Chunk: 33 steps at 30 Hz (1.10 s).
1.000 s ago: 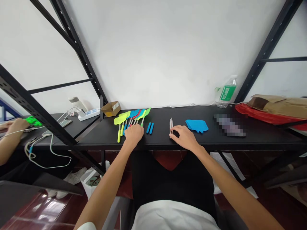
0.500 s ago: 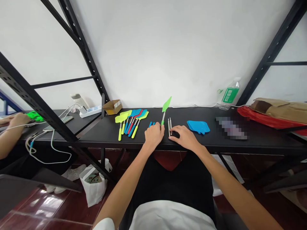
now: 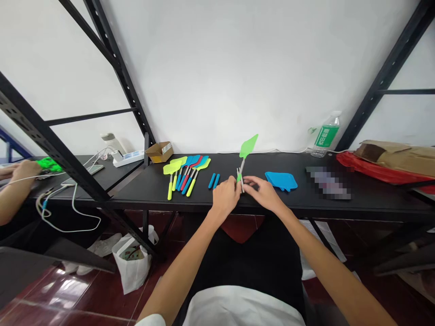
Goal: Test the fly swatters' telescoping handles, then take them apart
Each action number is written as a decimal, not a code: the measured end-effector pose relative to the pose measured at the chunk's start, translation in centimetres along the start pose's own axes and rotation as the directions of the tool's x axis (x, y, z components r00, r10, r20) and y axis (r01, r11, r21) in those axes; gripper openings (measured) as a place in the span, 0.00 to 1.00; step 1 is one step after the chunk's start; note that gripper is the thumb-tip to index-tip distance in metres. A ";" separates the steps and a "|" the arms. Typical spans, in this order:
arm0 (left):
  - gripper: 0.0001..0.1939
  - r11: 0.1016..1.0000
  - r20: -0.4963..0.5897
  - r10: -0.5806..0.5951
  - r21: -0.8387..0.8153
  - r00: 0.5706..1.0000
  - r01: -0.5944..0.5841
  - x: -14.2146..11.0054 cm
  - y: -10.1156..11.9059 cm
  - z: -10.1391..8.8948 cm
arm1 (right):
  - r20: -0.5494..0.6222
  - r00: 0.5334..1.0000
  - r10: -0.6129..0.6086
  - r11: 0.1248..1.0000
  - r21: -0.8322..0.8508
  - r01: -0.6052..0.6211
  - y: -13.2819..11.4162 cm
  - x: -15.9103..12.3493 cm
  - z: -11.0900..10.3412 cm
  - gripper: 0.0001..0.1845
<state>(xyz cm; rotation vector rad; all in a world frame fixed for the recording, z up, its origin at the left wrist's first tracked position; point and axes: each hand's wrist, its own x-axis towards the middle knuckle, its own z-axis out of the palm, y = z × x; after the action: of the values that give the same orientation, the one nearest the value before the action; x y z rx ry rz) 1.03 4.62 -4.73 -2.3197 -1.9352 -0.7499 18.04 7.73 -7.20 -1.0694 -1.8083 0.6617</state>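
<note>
My left hand (image 3: 225, 197) is closed around the green handle of a green fly swatter (image 3: 248, 146), its flat head tilted up and to the right. Thin metal rods (image 3: 242, 190) lie on the table just behind that handle, partly covered by it. My right hand (image 3: 262, 192) is closed, thumb and fingertips pinched together by the rods and handle; what lies between them is hidden. Left of my left hand are two blue handles (image 3: 214, 180). A stack of flat blue swatter heads (image 3: 281, 180) rests to the right of my right hand.
Several finished-looking fly swatters (image 3: 185, 174) in yellow, blue and red lie at left on the black table (image 3: 136, 197). Behind them stands a small cardboard box (image 3: 159, 152). A bottle (image 3: 326, 135) and red-wrapped cardboard (image 3: 390, 158) are at right. Another person's hand (image 3: 25, 172) shows far left.
My left hand has moved right with the green fly swatter, bringing it over the metal rods beside my right hand. The two blue handles now show fully. My right fingers have shifted up slightly.
</note>
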 end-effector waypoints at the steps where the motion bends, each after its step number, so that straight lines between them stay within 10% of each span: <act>1: 0.14 0.999 0.007 0.036 0.003 0.999 -0.037 -0.3 0.5 0.1 | -0.039 0.996 0.080 0.973 0.221 -0.070 -0.2 0.4 0.0 0.20; 6: 0.14 0.996 0.116 0.087 -0.026 0.989 -0.084 -2.6 3.6 0.3 | -0.089 0.854 0.513 0.341 0.934 -0.108 -3.0 2.9 -1.3 0.17; 10: 0.17 0.907 0.128 0.109 -0.419 0.986 -0.046 -4.0 5.3 0.1 | -0.045 0.815 0.577 0.140 0.989 -0.044 -5.5 3.4 -2.9 0.20; 14: 0.23 0.331 0.328 0.162 -0.907 0.931 0.262 -4.1 6.1 -0.3 | -0.004 0.853 0.522 0.101 0.993 -0.058 -6.8 2.8 -3.6 0.19; 17: 0.23 -0.138 0.489 0.299 -0.827 0.819 0.544 -4.5 6.5 -0.9 | 0.035 0.894 0.448 0.061 0.996 -0.070 -7.1 2.8 -3.5 0.18; 20: 0.24 -0.327 0.490 0.398 -0.714 0.775 0.619 -6.3 6.0 -1.4 | 0.037 0.924 0.381 0.035 0.998 -0.054 -6.9 3.6 -4.4 0.19; 22: 0.24 -0.252 0.527 0.377 -0.733 0.762 0.632 -7.4 4.5 -1.7 | -0.022 0.924 0.381 0.042 0.999 0.007 -6.4 4.2 -6.1 0.20; 24: 0.24 0.036 0.564 0.206 -0.821 0.800 0.570 -7.5 1.9 -2.1 | -0.124 0.908 0.400 0.047 0.992 0.114 -5.9 4.3 -8.1 0.22; 26: 0.22 0.489 0.321 -0.198 -0.787 0.926 0.377 -6.0 -1.2 -2.5 | -0.146 0.913 0.380 0.085 0.989 0.123 -5.6 3.9 -9.6 0.22; 28: 0.15 0.850 0.015 -0.389 -0.381 0.921 0.365 -3.5 -3.9 -2.8 | -0.132 0.915 0.382 0.133 0.987 0.087 -5.4 3.0 -9.9 0.22; 33: 0.16 0.913 -0.003 -0.375 0.171 0.927 0.370 1.5 -6.3 -2.3 | -0.019 0.934 0.357 0.161 0.986 -0.042 -5.1 1.2 -6.7 0.21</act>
<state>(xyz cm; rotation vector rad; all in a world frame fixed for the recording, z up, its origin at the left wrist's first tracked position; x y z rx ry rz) -5.45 6.65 -3.87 -1.8988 -2.3866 -0.5408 21.81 6.30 0.29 -0.3809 -0.6010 1.5139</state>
